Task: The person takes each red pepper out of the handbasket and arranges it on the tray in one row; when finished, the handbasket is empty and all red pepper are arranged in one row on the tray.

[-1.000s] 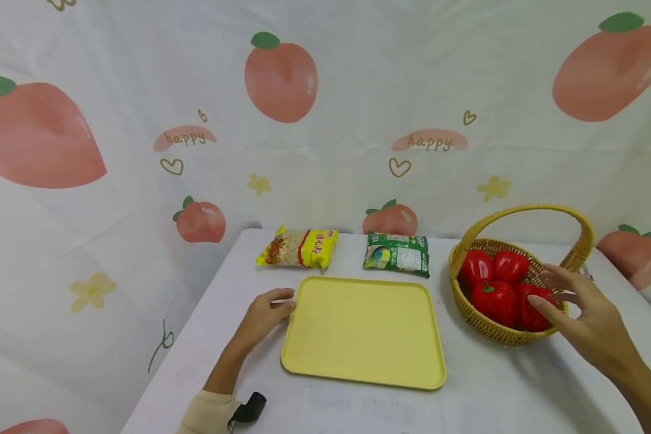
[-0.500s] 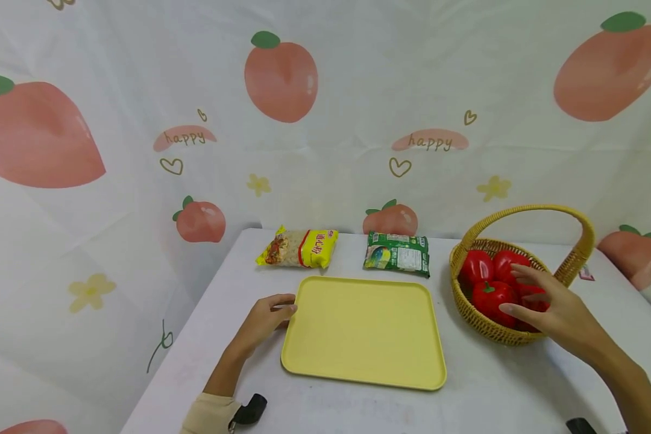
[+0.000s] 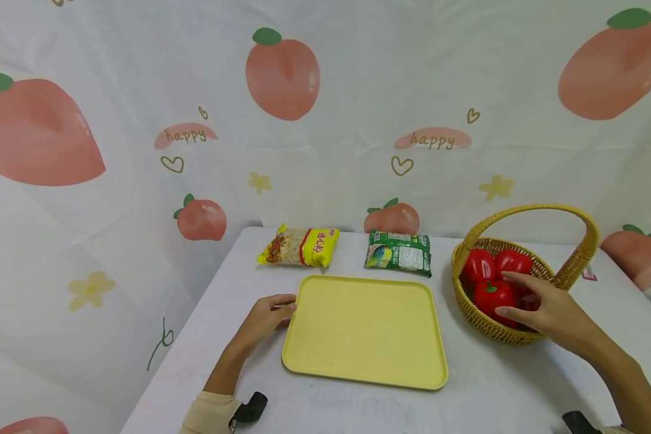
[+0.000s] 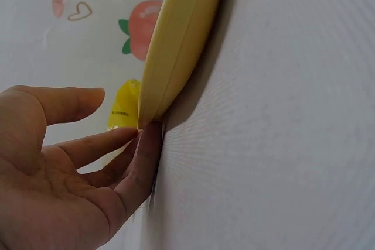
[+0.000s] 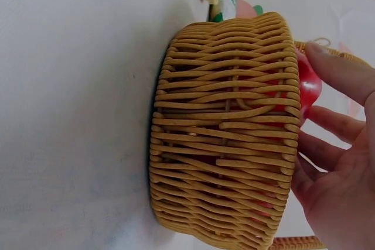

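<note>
My left hand (image 3: pixel 264 319) lies at the left edge of a yellow rectangular tray (image 3: pixel 364 331). In the left wrist view its fingertips (image 4: pixel 149 133) touch the tray's edge, while the thumb stands apart from it. On the right, my right hand (image 3: pixel 556 314) is over a woven basket (image 3: pixel 480 319) with a tall handle. Its fingers are spread above the red bell peppers inside, nearest the front pepper (image 3: pixel 489 298); contact cannot be told. The hand partly hides the peppers on the basket's right side. From the right wrist view, the basket wall (image 5: pixel 228 127) covers most of the peppers.
A yellow bag of pasta (image 3: pixel 301 247) and a green packet (image 3: pixel 398 252) lie behind the tray on the white table (image 3: pixel 358 410). A peach-print cloth (image 3: pixel 325 169) hangs behind. The basket's handle (image 3: pixel 534 208) arches over its opening.
My right hand has moved left, from the basket's right rim to over the peppers, covering the right-hand ones. My left hand has stayed at the tray's edge.
</note>
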Demonstrator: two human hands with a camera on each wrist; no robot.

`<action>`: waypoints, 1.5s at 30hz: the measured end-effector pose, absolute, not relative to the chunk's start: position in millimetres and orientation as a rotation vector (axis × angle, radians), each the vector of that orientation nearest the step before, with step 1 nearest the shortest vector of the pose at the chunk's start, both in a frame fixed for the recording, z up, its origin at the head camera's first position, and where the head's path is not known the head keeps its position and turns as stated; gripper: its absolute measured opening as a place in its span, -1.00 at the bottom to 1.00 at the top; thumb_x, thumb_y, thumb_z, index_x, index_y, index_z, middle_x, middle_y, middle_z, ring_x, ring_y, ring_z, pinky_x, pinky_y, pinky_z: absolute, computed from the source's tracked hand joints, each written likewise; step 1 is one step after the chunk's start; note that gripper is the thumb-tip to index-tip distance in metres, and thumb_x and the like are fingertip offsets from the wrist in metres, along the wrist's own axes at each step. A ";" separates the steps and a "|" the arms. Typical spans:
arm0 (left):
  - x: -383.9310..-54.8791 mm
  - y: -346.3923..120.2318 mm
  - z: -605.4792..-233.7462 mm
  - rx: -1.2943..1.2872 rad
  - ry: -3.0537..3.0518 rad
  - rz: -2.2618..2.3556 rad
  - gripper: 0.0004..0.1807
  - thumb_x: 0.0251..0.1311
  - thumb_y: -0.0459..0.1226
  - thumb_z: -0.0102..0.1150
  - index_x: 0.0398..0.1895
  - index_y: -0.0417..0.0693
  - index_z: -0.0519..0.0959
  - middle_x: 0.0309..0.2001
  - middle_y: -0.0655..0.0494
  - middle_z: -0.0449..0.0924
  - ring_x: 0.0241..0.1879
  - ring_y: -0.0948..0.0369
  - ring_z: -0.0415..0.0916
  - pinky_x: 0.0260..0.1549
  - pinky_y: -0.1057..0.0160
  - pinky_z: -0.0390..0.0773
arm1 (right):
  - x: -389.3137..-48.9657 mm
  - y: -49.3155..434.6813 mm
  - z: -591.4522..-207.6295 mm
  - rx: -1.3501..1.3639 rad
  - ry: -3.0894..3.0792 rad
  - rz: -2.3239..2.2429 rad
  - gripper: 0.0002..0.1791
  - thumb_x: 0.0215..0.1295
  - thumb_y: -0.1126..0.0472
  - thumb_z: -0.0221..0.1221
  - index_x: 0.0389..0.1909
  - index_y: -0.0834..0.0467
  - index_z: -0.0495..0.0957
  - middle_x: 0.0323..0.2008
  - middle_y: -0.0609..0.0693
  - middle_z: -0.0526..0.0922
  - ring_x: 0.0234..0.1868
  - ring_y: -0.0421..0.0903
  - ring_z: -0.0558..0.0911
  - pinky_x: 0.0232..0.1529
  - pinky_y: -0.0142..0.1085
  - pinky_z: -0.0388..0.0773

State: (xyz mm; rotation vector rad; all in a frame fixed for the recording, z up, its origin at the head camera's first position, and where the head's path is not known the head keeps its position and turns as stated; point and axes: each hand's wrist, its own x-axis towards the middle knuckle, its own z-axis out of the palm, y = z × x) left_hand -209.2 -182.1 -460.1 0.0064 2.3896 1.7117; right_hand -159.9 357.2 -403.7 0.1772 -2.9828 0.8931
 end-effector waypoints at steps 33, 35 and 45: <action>-212.0 -181.3 -461.6 0.049 2.428 1.665 -0.51 0.42 -0.36 0.22 0.37 -0.35 0.54 0.19 -0.18 0.66 0.05 0.10 0.69 -0.06 0.17 0.75 | -141.1 355.8 -392.7 0.186 -2.753 0.866 -0.20 0.24 -0.03 0.52 0.47 0.06 0.49 0.30 0.41 0.53 0.11 0.32 0.51 -0.33 -0.48 0.54; -211.9 -181.4 -460.9 0.060 2.429 1.661 -0.51 0.41 -0.38 0.23 0.37 -0.35 0.54 0.20 -0.18 0.67 0.04 0.10 0.69 -0.06 0.17 0.76 | -138.2 354.2 -390.4 0.200 -2.721 0.878 -0.22 0.25 0.01 0.52 0.47 0.07 0.49 0.32 0.40 0.50 0.15 0.25 0.50 -0.34 -0.53 0.51; -211.3 -184.7 -463.1 0.096 2.500 1.596 -0.50 0.35 -0.49 0.30 0.35 -0.32 0.57 0.18 -0.13 0.70 0.11 0.07 0.68 -0.04 0.25 0.72 | -132.5 331.5 -381.9 0.327 -2.615 0.963 -0.08 0.17 0.19 0.57 0.55 0.05 0.39 0.40 0.28 0.43 0.16 -0.59 0.22 -0.30 -0.57 0.57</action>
